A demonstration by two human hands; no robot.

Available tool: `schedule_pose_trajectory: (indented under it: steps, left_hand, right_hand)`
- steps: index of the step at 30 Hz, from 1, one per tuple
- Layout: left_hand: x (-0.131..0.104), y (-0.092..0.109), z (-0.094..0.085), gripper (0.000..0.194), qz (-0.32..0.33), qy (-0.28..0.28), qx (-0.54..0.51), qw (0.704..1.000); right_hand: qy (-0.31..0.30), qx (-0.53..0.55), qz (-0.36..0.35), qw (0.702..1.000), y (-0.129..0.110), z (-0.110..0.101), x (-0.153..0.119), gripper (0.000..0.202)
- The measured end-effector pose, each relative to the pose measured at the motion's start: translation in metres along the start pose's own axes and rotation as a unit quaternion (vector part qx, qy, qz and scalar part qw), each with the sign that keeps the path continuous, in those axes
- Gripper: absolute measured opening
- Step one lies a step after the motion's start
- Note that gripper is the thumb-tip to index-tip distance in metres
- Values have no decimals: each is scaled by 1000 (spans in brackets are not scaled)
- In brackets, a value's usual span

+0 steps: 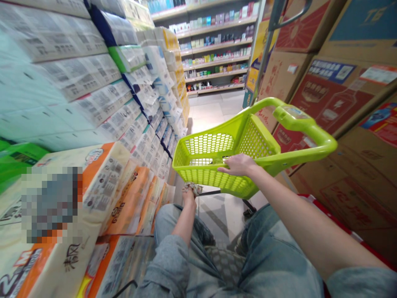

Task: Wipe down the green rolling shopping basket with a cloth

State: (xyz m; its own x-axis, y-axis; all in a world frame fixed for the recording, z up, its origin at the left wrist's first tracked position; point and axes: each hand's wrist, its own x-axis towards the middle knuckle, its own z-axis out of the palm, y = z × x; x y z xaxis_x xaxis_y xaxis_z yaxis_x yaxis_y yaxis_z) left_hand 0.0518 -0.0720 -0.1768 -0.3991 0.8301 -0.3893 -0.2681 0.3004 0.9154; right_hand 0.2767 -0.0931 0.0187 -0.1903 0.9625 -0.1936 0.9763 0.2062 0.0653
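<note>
A lime-green shopping cart [214, 176] with a perforated basket and a looped handle stands sideways before me. My right hand [240, 164] grips the near rim of its basket, fingers bent over the edge. Lower and to the left, my left hand [189, 191] is closed on a crumpled, patterned cloth [196, 189] beside the cart's front lower end, near a dark bar of its frame. Inside, the basket shows no large item; a small greenish patch is visible near my right fingers.
Stacked tissue packs [114, 198] rise along the left. Cardboard boxes [313, 95] line the right, near a metal post. Shelves of small goods [217, 41] stand at the aisle's far end. A patterned seat-like surface [225, 263] lies between my legs.
</note>
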Motion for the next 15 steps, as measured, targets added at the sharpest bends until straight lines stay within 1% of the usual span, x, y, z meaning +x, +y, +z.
schedule_pose_trajectory:
  steps: [1, 3, 6, 9, 12, 15]
  left_hand:
    - [-2, -3, -2, 2, -22, 8, 2, 1000]
    - [-4, -3, 0, 6, -50, 13, 3, 999]
    - [-6, 5, 13, 14, -52, -21, -6, 998]
    - [-4, 15, 30, 12, -47, -44, -3, 998]
    - [-1, 19, 40, 8, -65, -23, 5, 998]
    - [2, 16, 42, 8, -63, -11, 1, 998]
  right_hand:
    - [-1, 0, -1, 1000, 0, 0, 0, 76]
    - [1, -1, -4, 1000, 0, 0, 0, 76]
    - [10, -1, -9, 1000, 1, 1, 0, 81]
    - [11, 2, -12, 1000, 1, 0, 0, 84]
    - [6, 5, -6, 1000, 1, 0, 0, 83]
    - [6, 5, -1, 1000, 1, 0, 0, 81]
